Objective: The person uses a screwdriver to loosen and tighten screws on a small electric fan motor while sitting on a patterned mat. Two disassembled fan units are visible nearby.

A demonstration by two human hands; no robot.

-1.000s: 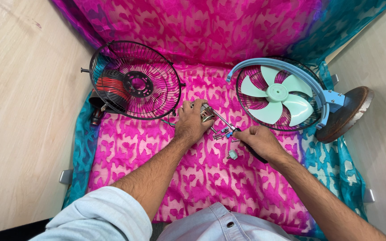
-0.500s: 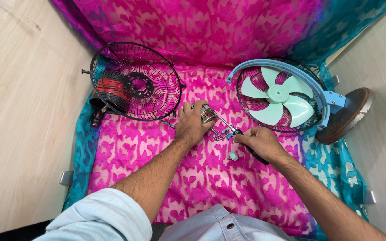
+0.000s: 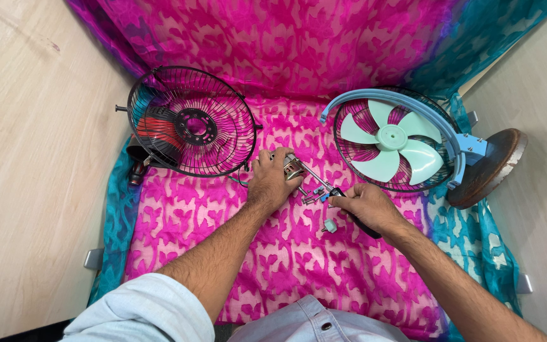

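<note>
My left hand [image 3: 272, 180] grips a small metal fan motor [image 3: 290, 167] on the pink patterned cloth [image 3: 235, 253]. My right hand [image 3: 365, 206] holds a screwdriver [image 3: 324, 185] with a black handle; its shaft points up-left to the motor. Some small screws [image 3: 310, 196] lie between the hands, and a small pale part [image 3: 330, 225] lies just below them.
A black wire fan guard [image 3: 191, 123] with a red-and-black part behind it stands at the left. At the right, a light-blue fan [image 3: 390, 139] with mint blades rests tilted on its round brown base [image 3: 489, 168]. Pale wooden walls [image 3: 26, 158] close both sides.
Both hands stay at the motor; my right hand and the screwdriver have shifted only slightly.
</note>
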